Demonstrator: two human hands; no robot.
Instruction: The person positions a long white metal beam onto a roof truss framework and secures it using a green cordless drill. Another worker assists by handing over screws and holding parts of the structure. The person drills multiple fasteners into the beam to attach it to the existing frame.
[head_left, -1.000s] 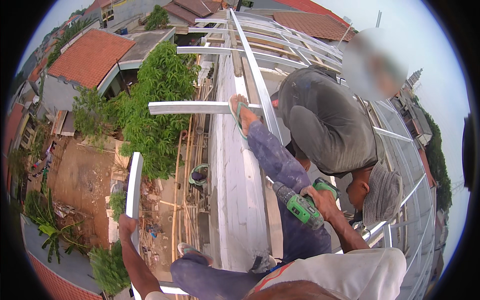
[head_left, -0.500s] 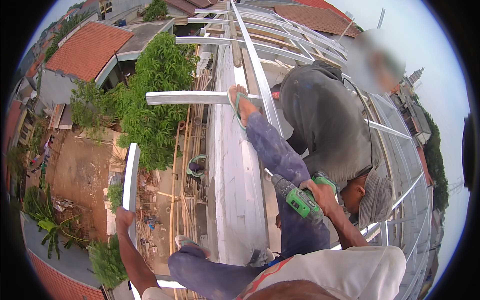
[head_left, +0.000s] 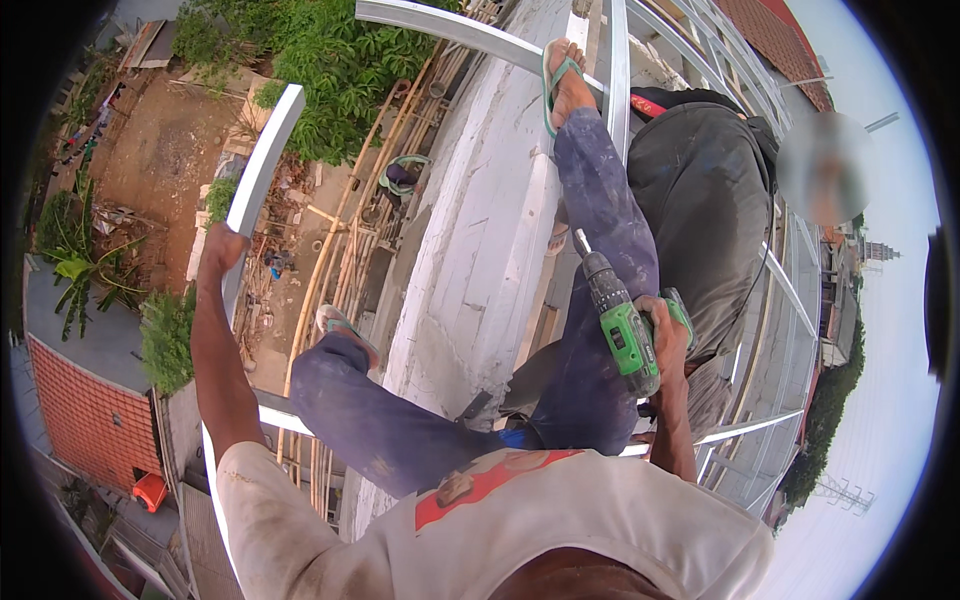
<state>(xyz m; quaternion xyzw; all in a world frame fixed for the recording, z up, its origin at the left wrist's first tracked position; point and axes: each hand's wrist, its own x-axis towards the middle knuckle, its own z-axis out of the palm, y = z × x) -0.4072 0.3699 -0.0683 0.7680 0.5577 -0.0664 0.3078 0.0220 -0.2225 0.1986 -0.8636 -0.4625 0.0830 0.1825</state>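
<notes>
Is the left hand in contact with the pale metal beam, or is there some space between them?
Touching. The head view shows the left hand gripping the pale metal beam, with no gap visible.

This is an outdoor building site, high up: open metal roof beams (head_left: pixel 617 75), a rough wall (head_left: pixel 475 225), bamboo poles (head_left: pixel 350 265) and a dirt yard (head_left: pixel 155 150) below.

1 head-worn fisheye looks down from close above the shirt (head_left: pixel 630 500).
</notes>
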